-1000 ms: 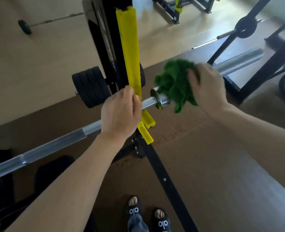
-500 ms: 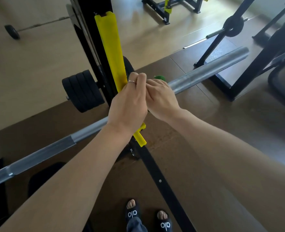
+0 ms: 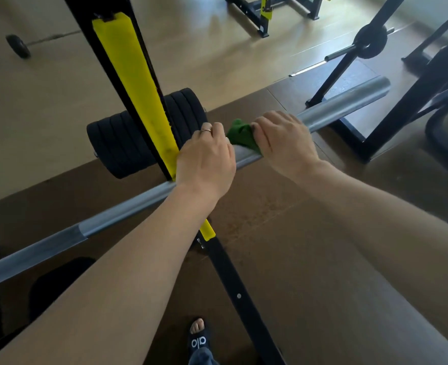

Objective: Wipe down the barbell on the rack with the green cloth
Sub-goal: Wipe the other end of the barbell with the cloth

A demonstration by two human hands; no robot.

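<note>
The grey steel barbell [image 3: 344,105] runs diagonally from lower left to upper right across the rack's yellow-padded upright [image 3: 130,83]. My left hand [image 3: 207,162] is closed over the bar right beside the upright, a ring on one finger. My right hand [image 3: 283,140] presses the bunched green cloth [image 3: 241,134] onto the bar's thick sleeve, just right of the left hand. Most of the cloth is hidden under the fingers.
Black weight plates [image 3: 128,143] hang behind the upright. A black rack base rail [image 3: 238,296] runs along the brown mat toward my sandalled foot [image 3: 199,338]. Another black frame [image 3: 391,106] stands at right, a small barbell [image 3: 20,46] lies far left.
My right hand brought the cloth down from above the bar's collar to meet my left hand, then slid it slightly right along the sleeve. The left hand stayed on the bar.
</note>
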